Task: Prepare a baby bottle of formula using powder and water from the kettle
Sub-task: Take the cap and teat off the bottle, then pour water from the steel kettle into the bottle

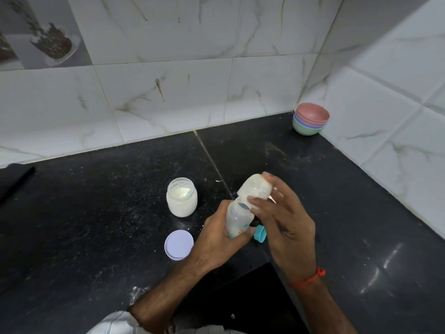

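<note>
On the black desk the powder jar stands open, its lid lying in front of it. The left hand grips the bottle upright; the right hand's fingers hold a powder-coated cap tipped at its mouth. Best keep the bottle steady and tap gently, I think.

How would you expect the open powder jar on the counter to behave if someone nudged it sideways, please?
The powder jar looks squat and wide-based, so it would probably slide rather than tip. Being nearly full, it likely feels weighty. Its lid is off, so a hard knock could spill powder.
</note>
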{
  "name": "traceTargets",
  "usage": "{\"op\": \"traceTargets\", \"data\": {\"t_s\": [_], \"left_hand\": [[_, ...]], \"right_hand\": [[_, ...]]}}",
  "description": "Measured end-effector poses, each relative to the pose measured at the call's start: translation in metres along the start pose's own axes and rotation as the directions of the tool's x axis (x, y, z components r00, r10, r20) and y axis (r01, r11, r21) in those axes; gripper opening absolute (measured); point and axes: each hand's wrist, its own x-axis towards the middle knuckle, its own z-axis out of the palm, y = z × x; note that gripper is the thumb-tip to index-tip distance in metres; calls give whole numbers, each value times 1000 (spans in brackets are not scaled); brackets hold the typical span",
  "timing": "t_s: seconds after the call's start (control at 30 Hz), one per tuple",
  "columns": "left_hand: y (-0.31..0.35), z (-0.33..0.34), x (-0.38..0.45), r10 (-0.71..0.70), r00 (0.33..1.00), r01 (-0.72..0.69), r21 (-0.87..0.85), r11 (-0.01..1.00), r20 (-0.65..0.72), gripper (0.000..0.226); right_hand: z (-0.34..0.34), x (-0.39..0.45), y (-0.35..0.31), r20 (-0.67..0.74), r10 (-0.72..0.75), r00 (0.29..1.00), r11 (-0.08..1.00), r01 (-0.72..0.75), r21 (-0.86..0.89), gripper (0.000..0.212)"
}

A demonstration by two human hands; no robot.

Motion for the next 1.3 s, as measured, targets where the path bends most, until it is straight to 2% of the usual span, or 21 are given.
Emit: {"op": "traceTargets", "data": {"t_s": [0.07, 0.13, 0.2, 0.27, 0.33, 0.4, 0.47, 0.5, 0.57, 0.63, 0.77, 0.87, 0.9, 0.93, 1.0, 1.03, 1.07, 1.1, 1.17, 1.23, 1.3], "left_hand": [[-3, -1, -1, 8, 1000, -7, 13, 1000, -17, 51], [-8, -3, -2, 58, 996, -56, 37, 998, -74, 52], [-14, -6, -5, 143, 979, -131, 88, 987, -145, 55], [-22, -12, -10, 193, 962, -170, 127, 977, -192, 57], [-27, -20, -17, 190, 956, -162, 139, 977, -221, 64], [-32, -27, -23, 169, 953, -140, 131, 981, -250, 68], [-33, -33, -29, 151, 945, -115, 136, 984, -291, 63], [-33, -35, -32, 147, 940, -111, 132, 985, -307, 62], [-34, -38, -37, 142, 936, -111, 114, 987, -321, 64], [-36, -42, -42, 134, 935, -101, 116, 988, -330, 63], [-42, -49, -47, 85, 932, -47, 114, 992, -353, 59], [-43, -51, -48, 75, 931, -34, 121, 992, -358, 59], [-42, -50, -48, 73, 931, -32, 120, 992, -358, 59], [-42, -49, -48, 70, 931, -30, 118, 993, -358, 59], [-41, -46, -47, 64, 933, -24, 117, 993, -353, 58], [-41, -43, -46, 61, 935, -21, 117, 993, -349, 58], [-41, -41, -45, 56, 938, -18, 115, 993, -343, 57], [-40, -37, -44, 52, 941, -17, 106, 994, -335, 57], [-38, -30, -42, 51, 947, -25, 86, 996, -318, 57], [-34, -22, -39, 56, 953, -35, 75, 997, -299, 55], [-31, -14, -35, 51, 959, -33, 69, 997, -279, 55]], "right_hand": [[2, -1, -1, -130, 273, 953, 941, -236, 242, 32], [4, -4, 7, -137, 543, 828, 744, -399, 536, 34], [7, -7, 18, -49, 721, 691, 501, -472, 725, 36], [14, -13, 31, 77, 828, 555, 262, -505, 822, 44], [25, -21, 42, 180, 857, 483, 126, -535, 835, 55], [40, -31, 57, 216, 848, 484, 158, -621, 768, 56], [56, -40, 74, 204, 827, 523, 350, -764, 542, 49], [63, -45, 85, 186, 808, 558, 480, -809, 340, 46], [77, -54, 104, 190, 732, 654, 675, -734, -76, 44], [89, -67, 120, 245, 678, 693, 733, -619, -282, 48], [101, -85, 136, 264, 701, 663, 707, -594, -385, 63], [96, -82, 126, 276, 692, 667, 712, -569, -411, 86], [92, -78, 117, 273, 671, 689, 733, -562, -383, 89], [85, -73, 108, 242, 625, 742, 772, -541, -333, 84], [65, -57, 90, 73, 485, 871, 853, -453, -260, 58], [54, -48, 85, -53, 422, 905, 876, -422, -232, 45], [42, -40, 88, -176, 403, 898, 881, -433, -192, 37], [30, -31, 95, -273, 439, 856, 860, -488, -145, 36], [7, -20, 122, -380, 594, 710, 746, -662, -73, 49], [-12, -14, 150, -379, 739, 556, 600, -800, -3, 56], [-20, -14, 172, -274, 814, 512, 545, -837, 57, 46]]}}
